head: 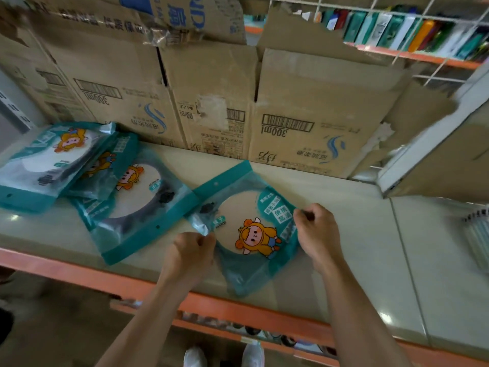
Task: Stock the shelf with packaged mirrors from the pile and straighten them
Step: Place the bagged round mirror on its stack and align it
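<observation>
a teal see-through plastic packet holding a round mirror with a cartoon sticker [246, 223] lies skewed on the pale shelf [352, 234], its lower corner close to the orange front rail [79, 271]. the left hand [194, 250] pinches its left edge and the right hand [316, 229] pinches its right edge, fingers curled. a hard tug might tear the thin film or drag it off the front; swinging it left could knock the overlapping teal packets [132, 202] just beside it.

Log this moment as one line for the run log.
pack: on shelf, askew | left hand: pinches its left edge | right hand: pinches its right edge | other packs: overlapping, left
</observation>
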